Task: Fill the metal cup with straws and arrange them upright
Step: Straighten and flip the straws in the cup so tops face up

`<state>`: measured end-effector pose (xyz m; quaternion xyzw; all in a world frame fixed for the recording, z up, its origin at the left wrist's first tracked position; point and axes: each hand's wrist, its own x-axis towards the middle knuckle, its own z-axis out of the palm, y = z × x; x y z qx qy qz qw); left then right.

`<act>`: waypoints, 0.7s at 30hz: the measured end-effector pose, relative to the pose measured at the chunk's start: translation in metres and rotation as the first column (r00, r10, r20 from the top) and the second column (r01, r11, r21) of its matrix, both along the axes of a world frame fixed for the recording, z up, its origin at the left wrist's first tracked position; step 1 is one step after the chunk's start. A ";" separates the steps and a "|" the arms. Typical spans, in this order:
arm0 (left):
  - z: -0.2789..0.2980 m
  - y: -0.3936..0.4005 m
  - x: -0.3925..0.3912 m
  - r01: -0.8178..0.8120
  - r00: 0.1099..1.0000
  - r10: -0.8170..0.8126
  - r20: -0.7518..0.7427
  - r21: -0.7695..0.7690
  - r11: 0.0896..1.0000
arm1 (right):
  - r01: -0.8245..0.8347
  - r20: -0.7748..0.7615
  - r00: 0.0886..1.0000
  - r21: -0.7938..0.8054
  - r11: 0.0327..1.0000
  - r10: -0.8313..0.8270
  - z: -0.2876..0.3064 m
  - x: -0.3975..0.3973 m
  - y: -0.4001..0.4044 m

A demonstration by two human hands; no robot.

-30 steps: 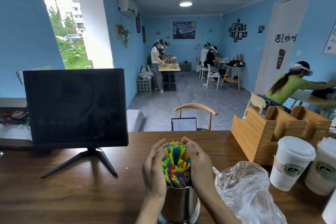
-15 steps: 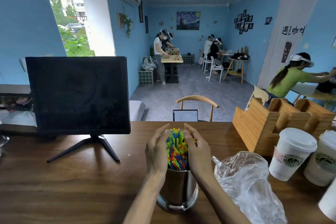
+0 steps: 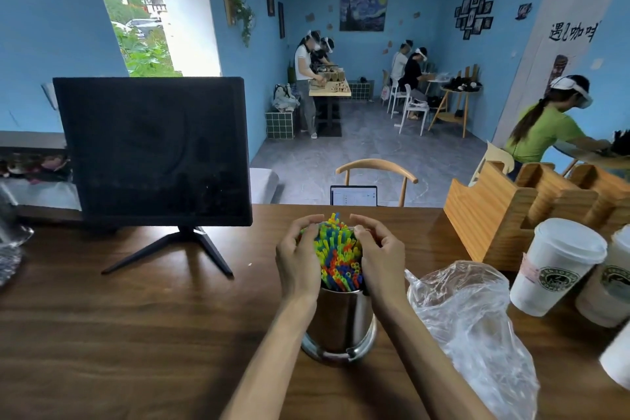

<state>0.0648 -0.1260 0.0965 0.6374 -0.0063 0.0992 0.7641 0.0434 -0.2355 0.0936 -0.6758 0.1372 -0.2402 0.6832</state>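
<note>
While each hand (image 3: 297,257) (image 3: 381,257) grasps the straws (image 3: 337,256) in the metal cup (image 3: 341,320), a plastic bag (image 3: 470,324) lies just beside.

Straws (image 3: 337,256) — sides hidden behind both hands; right-edge paper cup (image 3: 618,363) cut off; distant faces blurred.

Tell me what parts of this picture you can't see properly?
- Head view: the shiny metal cup has its sides partly covered by the left hand and right hand.
- The colourful plastic straws have their lower ends hidden inside the cup.
- The white lidded paper cup at the right is cut off by the picture's edge.
- The small lit tablet screen is too small to read.
</note>
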 end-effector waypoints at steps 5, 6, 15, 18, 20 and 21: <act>0.006 0.007 0.002 0.082 0.992 -0.086 -0.087 -0.055 0.995 | -0.062 -0.033 0.997 0.048 0.997 0.064 0.006 -0.004 -0.006; 0.009 0.009 0.006 0.095 0.988 -0.100 -0.116 -0.050 0.994 | -0.081 -0.044 0.995 0.078 0.994 0.085 0.007 -0.004 -0.007; 0.023 0.004 0.020 0.109 0.988 -0.079 -0.130 0.243 0.964 | -0.118 0.003 0.993 0.073 0.990 0.118 0.001 -0.003 -0.007; 0.020 0.006 0.019 0.088 0.991 -0.058 -0.123 0.251 0.964 | -0.112 0.014 0.994 0.045 0.993 0.112 -0.002 -0.002 -0.006; 0.019 0.006 0.017 0.080 0.992 -0.054 -0.110 0.248 0.966 | -0.109 0.021 0.994 0.025 0.994 0.108 -0.004 -0.001 -0.006; 0.018 0.006 0.016 0.078 0.993 -0.053 -0.108 0.239 0.968 | -0.104 0.022 0.994 0.017 0.994 0.103 -0.004 0.000 -0.005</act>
